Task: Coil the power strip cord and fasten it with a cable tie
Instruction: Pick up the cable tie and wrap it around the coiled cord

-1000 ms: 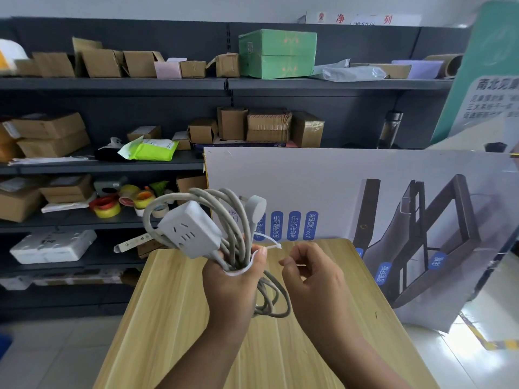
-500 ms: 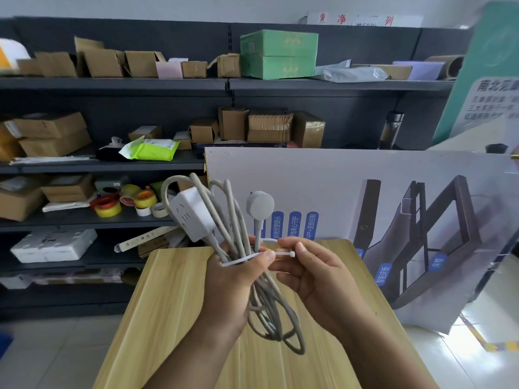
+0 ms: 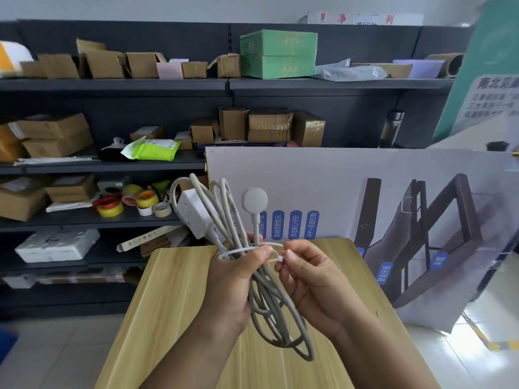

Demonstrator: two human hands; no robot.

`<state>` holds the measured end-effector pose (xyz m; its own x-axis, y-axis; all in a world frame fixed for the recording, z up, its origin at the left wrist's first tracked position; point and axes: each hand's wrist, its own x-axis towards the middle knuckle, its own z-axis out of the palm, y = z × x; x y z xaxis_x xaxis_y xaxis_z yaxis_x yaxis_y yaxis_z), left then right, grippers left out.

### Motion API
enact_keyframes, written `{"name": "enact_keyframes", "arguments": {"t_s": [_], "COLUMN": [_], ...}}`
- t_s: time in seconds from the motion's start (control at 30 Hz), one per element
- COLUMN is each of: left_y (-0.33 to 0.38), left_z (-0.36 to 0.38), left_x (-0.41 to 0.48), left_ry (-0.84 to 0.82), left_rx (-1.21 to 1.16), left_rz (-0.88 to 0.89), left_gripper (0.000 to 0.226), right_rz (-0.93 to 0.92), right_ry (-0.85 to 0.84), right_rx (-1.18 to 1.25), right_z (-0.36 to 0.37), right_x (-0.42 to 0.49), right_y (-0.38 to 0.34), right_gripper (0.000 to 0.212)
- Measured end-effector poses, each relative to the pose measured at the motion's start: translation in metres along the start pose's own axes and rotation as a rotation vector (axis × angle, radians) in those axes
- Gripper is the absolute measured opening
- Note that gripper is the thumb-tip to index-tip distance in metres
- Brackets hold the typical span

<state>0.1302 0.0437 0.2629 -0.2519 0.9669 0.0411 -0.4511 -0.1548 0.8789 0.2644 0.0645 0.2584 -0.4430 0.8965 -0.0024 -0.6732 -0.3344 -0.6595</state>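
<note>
Head view: the left hand [image 3: 234, 279] is gripping the coiled power strip cord [image 3: 276, 310] above the wooden table [image 3: 168, 304], socket block [image 3: 193, 211] and round plug [image 3: 254, 199] pointing up. A white cable tie [image 3: 244, 251] is looping the bundle; the right hand [image 3: 311, 279] is pinching its end. The poster [image 3: 351, 192] behind is showing blue tags, one reading "APP+语音控制". A wall sign [image 3: 365, 18] is showing "净" and "列".

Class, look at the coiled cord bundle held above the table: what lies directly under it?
Under the hanging cord loops is bare wooden table; nothing rests there. The left hand and right hand hide the table patch beneath them.
</note>
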Motion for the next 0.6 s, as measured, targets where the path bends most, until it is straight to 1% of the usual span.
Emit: {"name": "enact_keyframes", "arguments": {"t_s": [0.13, 0.17, 0.2, 0.23, 0.3, 0.37, 0.4, 0.43, 0.5, 0.6], "left_y": [0.000, -0.001, -0.001, -0.001, -0.001, -0.003, -0.004, -0.005, -0.007, -0.008], "left_z": [-0.003, -0.004, -0.004, -0.004, -0.005, -0.004, -0.004, -0.003, -0.002, 0.000], "left_x": [0.001, 0.001, 0.001, 0.000, 0.000, -0.003, -0.004, -0.006, -0.009, -0.010], "left_ry": [0.035, 0.047, 0.058, 0.073, 0.112, 0.144, 0.158, 0.171, 0.197, 0.234], "left_rx": [0.031, 0.046, 0.060, 0.073, 0.106, 0.157, 0.187, 0.219, 0.272, 0.307], "left_rz": [-0.001, 0.001, 0.007, 0.018, 0.044, 0.068, 0.079, 0.091, 0.107, 0.108], "left_gripper": [0.018, 0.019, 0.019, 0.019, 0.018, 0.020, 0.021, 0.022, 0.022, 0.022], "right_rz": [-0.005, -0.014, -0.044, -0.104, -0.287, -0.434, -0.479, -0.528, -0.649, -0.774], "right_ry": [0.042, 0.067, 0.107, 0.160, 0.256, 0.308, 0.325, 0.335, 0.341, 0.326], "right_rx": [0.004, -0.015, -0.086, -0.220, -0.615, -1.065, -1.245, -1.369, -1.522, -1.630], "right_z": [0.000, 0.000, 0.001, 0.002, 0.006, 0.009, 0.009, 0.008, 0.005, -0.005], "right_x": [-0.001, -0.002, -0.003, -0.005, -0.010, -0.014, -0.014, -0.013, -0.009, -0.004], "right_y": [-0.006, -0.006, -0.007, -0.005, -0.002, 0.002, 0.004, 0.005, 0.006, 0.006], "right_gripper": [0.037, 0.030, 0.022, 0.018, 0.020, 0.030, 0.032, 0.030, 0.025, 0.024]}}
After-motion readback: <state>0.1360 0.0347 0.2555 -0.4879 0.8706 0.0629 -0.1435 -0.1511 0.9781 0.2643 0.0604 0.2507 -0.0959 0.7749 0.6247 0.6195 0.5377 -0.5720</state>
